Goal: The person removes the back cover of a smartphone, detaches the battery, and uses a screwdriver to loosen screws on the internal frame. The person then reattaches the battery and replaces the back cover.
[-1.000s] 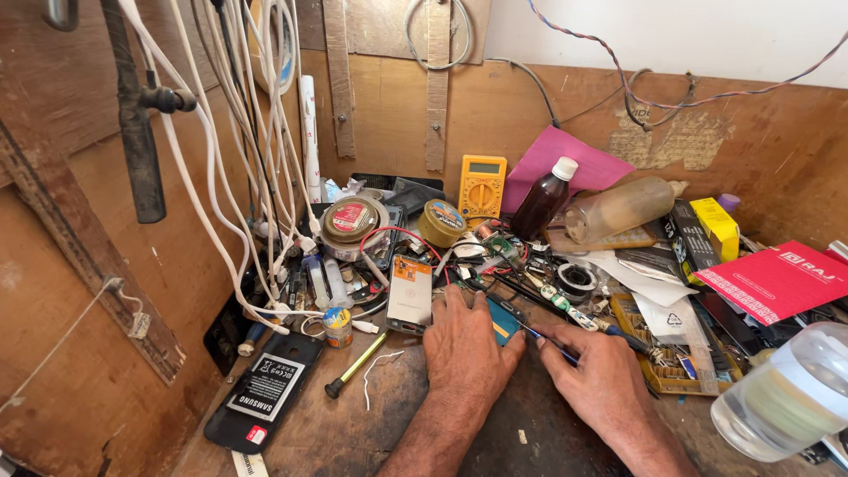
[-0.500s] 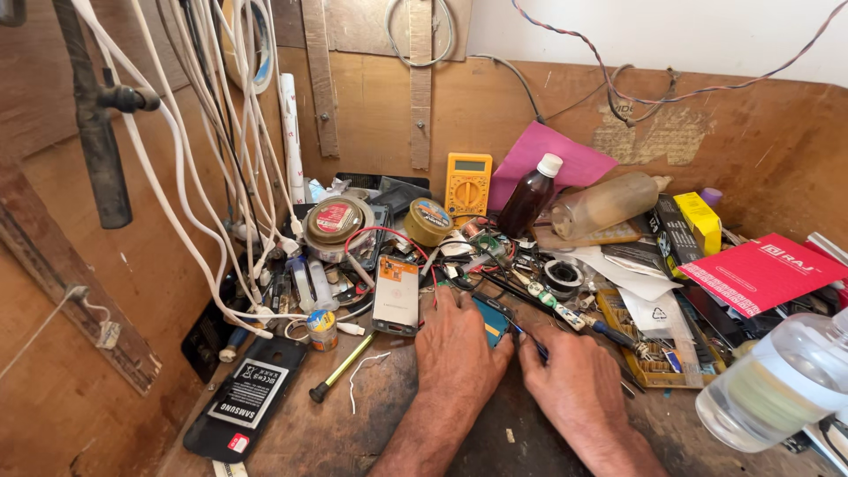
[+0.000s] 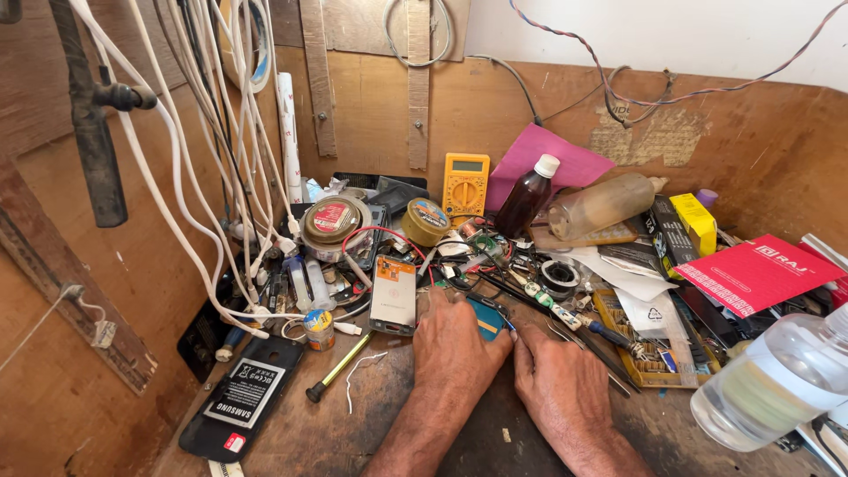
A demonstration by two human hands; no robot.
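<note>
A small teal part (image 3: 484,318) is being held down on the wooden bench (image 3: 291,433), between the two hands and at the near centre of the scene. The left hand (image 3: 455,340) is being laid palm down just left of the part, its fingers curled over the near left edge and touching it. The right hand (image 3: 561,384) is being rested palm down just right of and nearer than the part, fingertips brought to its right edge. Whether either hand is actually pinching the part or only pressing on it cannot be told, since the fingertips are being hidden by the knuckles; neither hand is being clenched into a fist.

Just left of the left hand, an opened phone (image 3: 394,293) is being shown lying flat, apart from the fingers. Farther left and nearer, a thin screwdriver (image 3: 337,367) is lying tilted, and beyond it a black phone cover (image 3: 243,397). Far of the hands, a yellow multimeter (image 3: 465,183) is being propped against the back wall, with a dark bottle (image 3: 526,196) just to its right. A clear plastic bottle (image 3: 777,375) is lying at the near right, well apart from the right hand. White cables (image 3: 190,177) are hanging at the far left.
</note>
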